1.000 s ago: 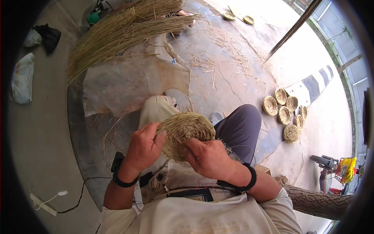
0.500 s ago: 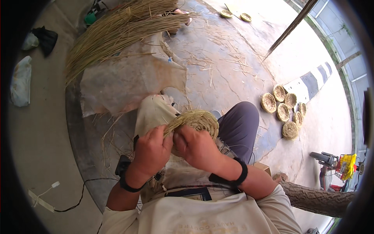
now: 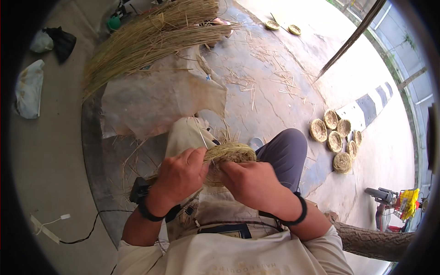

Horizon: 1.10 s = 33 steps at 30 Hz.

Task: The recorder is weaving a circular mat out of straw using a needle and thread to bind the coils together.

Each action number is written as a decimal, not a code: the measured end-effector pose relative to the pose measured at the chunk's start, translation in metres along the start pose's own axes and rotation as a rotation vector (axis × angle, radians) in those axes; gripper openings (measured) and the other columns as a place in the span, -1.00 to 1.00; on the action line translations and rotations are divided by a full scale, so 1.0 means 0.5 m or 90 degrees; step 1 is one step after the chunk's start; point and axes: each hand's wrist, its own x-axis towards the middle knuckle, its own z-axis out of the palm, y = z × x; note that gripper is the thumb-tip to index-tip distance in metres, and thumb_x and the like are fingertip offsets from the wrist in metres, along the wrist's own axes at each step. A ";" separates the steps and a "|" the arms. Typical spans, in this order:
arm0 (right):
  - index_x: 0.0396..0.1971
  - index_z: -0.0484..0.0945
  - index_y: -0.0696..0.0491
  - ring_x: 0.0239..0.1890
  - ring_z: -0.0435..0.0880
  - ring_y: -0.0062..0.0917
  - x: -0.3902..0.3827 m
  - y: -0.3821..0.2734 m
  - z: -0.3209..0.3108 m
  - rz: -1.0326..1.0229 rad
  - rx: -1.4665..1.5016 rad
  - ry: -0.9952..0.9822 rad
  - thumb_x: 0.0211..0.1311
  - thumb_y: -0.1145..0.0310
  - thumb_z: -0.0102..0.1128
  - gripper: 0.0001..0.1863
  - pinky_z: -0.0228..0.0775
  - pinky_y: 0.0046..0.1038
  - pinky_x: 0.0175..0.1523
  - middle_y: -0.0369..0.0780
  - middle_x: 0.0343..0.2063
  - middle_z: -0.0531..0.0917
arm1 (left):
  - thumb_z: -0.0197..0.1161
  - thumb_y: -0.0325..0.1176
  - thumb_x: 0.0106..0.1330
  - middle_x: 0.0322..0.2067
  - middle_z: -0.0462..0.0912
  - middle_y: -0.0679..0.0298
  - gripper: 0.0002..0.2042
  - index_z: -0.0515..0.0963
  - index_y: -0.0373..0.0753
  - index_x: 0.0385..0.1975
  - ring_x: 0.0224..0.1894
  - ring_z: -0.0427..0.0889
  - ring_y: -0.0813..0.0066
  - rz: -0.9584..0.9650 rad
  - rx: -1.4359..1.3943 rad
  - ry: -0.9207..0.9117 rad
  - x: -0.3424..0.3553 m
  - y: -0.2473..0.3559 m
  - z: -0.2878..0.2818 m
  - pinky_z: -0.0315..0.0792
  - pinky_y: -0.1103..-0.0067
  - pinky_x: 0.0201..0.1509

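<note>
A coiled straw basket point(image 3: 231, 151) is held over my lap, its rim turned up and partly hidden by my fingers. My left hand point(image 3: 181, 174) grips its left side, fingers curled and thumb against the straw. A thin straight strand or rod point(image 3: 199, 132) rises just above that hand; I cannot tell which it is. My right hand point(image 3: 250, 185) is closed on the near right part of the basket, with its fingertips hidden in the straw. Loose straw lies around my knees.
A long straw bundle point(image 3: 146, 41) and a worn sheet point(image 3: 156, 98) lie ahead-left. Several finished baskets point(image 3: 335, 141) sit at right near a striped board point(image 3: 369, 107). A log point(image 3: 376, 243), a parked two-wheeler point(image 3: 387, 197), plastic bags point(image 3: 28, 87) and a power strip point(image 3: 46, 229) lie around.
The basket has tipped from showing its round face to a more edge-on angle. My left hand has shifted right and slightly down, and the thin strand now stands up above it.
</note>
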 end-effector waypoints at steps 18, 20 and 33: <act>-0.16 0.67 0.23 -0.42 0.70 -0.43 0.112 0.033 -0.003 -0.250 0.336 0.153 0.57 0.39 0.18 -0.80 0.54 -0.38 -0.30 -0.16 -0.34 0.69 | 0.28 -0.37 0.31 -0.48 0.59 0.24 -0.84 0.55 -0.22 -0.18 -0.51 0.72 0.31 0.150 0.138 -0.059 -0.013 -0.003 0.008 0.58 0.41 -0.51; -0.15 0.67 0.24 -0.45 0.71 -0.35 0.097 -0.001 -0.058 -0.125 0.739 0.110 0.54 0.39 0.21 -0.80 0.57 -0.34 -0.29 -0.13 -0.39 0.68 | 0.27 -0.37 0.35 -0.43 0.64 0.17 -0.79 0.57 -0.27 -0.08 -0.46 0.75 0.22 0.087 0.130 -0.071 -0.018 -0.029 -0.007 0.61 0.34 -0.45; -0.23 0.62 0.19 -0.53 0.45 -0.47 -0.262 0.425 -0.387 0.140 -0.257 0.296 0.39 0.54 0.10 -0.89 0.37 -0.35 -0.34 -0.09 -0.58 0.47 | 0.30 -0.37 0.38 -0.20 0.73 -0.04 -0.80 0.57 -0.26 -0.07 -0.25 0.73 -0.17 -0.242 0.385 -0.019 -0.184 -0.331 -0.335 0.61 0.10 -0.23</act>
